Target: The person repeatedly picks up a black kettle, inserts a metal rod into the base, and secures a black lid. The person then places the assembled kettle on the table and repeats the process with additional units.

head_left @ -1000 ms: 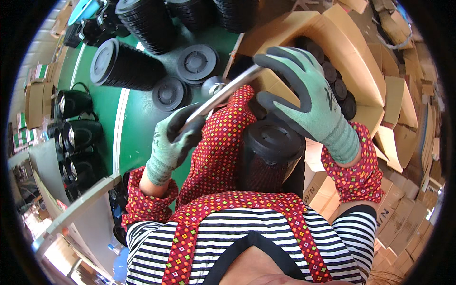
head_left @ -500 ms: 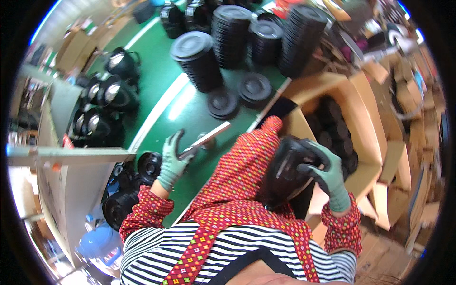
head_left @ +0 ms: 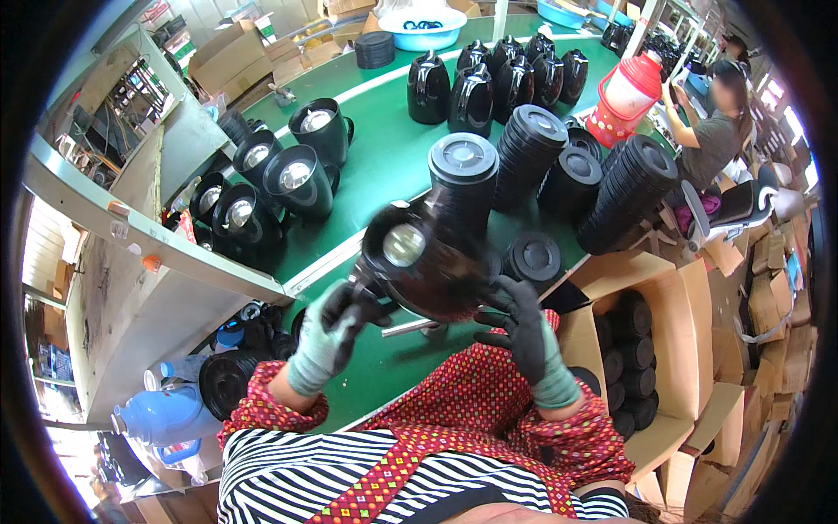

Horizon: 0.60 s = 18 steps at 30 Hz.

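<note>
Left grip [head_left: 327, 341]: gloved, fingers closed on the left side of the black jug body, by its handle.
Right grip [head_left: 528, 345]: fingers spread at its lower right; blur hides whether they press on it.
Black jug body [head_left: 428, 271]: one, tilted above the table [head_left: 362, 205] by the near edge, silvery inside showing.
Metal bar [head_left: 403, 328]: one, below the jug body; cannot tell whether it is held.
Stage: seemingly midway; this jug body is not set down, other open ones stand unhandled, and the carton [head_left: 688, 336] already has pieces inside.
Open jug bodies [head_left: 297, 201]: five with silvery insides, toward the left edge.
Disc stacks [head_left: 530, 153]: at least four tall, plus a low stack [head_left: 532, 258] near the near edge.
Carton pieces [head_left: 640, 352]: black, round, at least six, beyond the near edge.
Upright jugs [head_left: 471, 103]: about eight, toward the far edge.
Red bucket [head_left: 621, 100]: one, farther right.
</note>
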Motion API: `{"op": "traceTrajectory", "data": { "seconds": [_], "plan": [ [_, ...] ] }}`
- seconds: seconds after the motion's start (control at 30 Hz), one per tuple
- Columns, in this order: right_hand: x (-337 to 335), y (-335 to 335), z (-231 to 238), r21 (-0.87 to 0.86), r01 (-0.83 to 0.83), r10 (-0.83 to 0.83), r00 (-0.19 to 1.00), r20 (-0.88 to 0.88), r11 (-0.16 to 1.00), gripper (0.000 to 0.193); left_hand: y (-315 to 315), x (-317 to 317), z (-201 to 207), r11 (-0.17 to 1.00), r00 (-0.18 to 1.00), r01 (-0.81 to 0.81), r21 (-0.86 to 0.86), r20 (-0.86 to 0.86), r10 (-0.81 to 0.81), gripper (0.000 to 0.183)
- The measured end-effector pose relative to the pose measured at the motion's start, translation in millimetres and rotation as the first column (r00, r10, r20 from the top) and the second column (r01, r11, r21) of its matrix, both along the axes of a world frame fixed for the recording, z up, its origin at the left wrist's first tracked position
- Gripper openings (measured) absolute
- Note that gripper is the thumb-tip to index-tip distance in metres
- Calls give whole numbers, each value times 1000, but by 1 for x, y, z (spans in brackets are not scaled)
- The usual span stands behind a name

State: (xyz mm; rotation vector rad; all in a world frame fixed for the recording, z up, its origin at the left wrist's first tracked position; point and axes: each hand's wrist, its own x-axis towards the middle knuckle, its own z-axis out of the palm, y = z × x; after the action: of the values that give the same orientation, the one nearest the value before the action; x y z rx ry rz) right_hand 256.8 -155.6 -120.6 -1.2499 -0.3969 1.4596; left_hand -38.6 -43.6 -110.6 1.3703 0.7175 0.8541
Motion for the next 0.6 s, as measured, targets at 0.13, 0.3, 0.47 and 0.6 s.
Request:
{"op": "traceTrajectory", "data": {
  "seconds": [0.13,0.3,0.47,0.6],
  "plan": [
    [-7,-12,-100,162,-22,-25,959,284,986,48,95,14,-9,957,940,-203,209,-234,250,42],
    [-17,-19,-95,266,-241,0,740,673,933,39,244,92,-63,942,954,-235,239,-128,270,37],
    [-12,-13,-103,243,-286,4,656,755,927,37,326,191,-98,891,903,-351,288,-149,404,39],
    [-7,-16,-98,241,-260,-14,652,758,935,34,313,228,-91,822,803,-271,500,-354,480,64]
  ]
}}
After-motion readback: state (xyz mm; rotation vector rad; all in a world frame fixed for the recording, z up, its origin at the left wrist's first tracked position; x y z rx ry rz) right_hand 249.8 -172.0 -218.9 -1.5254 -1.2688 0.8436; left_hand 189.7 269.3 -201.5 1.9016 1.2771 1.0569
